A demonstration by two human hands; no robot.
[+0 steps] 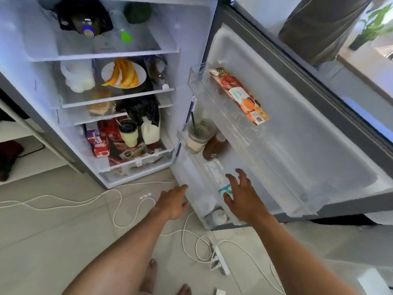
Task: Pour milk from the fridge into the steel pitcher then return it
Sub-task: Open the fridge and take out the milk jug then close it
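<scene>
Head view shows the fridge door (297,145) open. I am at the get-the-milk step. My right hand (241,199) is over the milk bottle (217,175) in the low door shelf (187,167), fingers spread wide, holding nothing. My left hand (173,202) is flat just beside the shelf. Next I think I must wrap my fingers round the bottle and lift it out.

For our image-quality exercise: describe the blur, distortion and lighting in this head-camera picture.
Head view: the wide-angle lens bows the fridge door; the right hand and the milk bottle by it are softly blurred; the plant at top right is washed out by daylight.
</scene>
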